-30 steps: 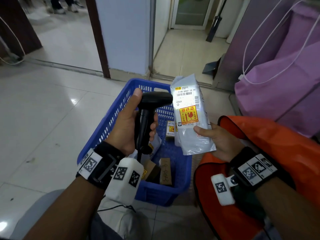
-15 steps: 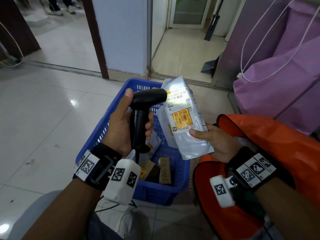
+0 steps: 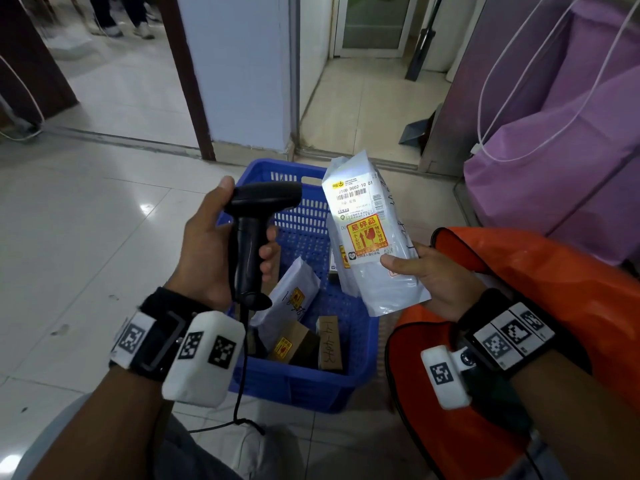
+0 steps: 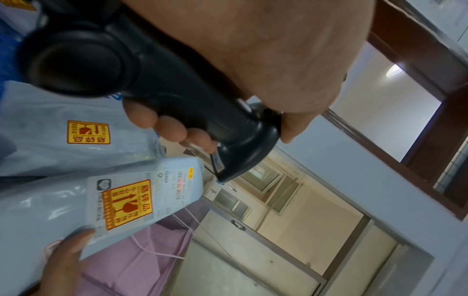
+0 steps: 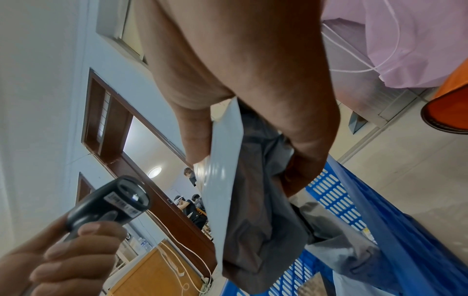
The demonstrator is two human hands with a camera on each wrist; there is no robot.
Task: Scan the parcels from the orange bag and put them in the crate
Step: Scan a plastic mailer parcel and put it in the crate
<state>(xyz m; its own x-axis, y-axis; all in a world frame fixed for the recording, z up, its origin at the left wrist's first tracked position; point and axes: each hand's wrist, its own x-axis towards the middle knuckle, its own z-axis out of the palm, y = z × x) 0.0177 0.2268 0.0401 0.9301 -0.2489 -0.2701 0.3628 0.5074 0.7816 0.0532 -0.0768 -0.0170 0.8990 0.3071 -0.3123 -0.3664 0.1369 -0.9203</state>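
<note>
Glossy floor tiles below both hands: left hand (image 3: 221,244) gripping black pistol-grip scanner (image 3: 258,233), right hand (image 3: 433,275) pinching grey plastic mailer parcel (image 3: 370,237) above blue slotted crate (image 3: 304,386), beside orange fabric bag (image 3: 554,292). Risk: label glare, failed read.

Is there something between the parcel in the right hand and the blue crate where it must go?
Nothing visible. The parcel hangs over the open crate; the scanner is off to its left.
</note>
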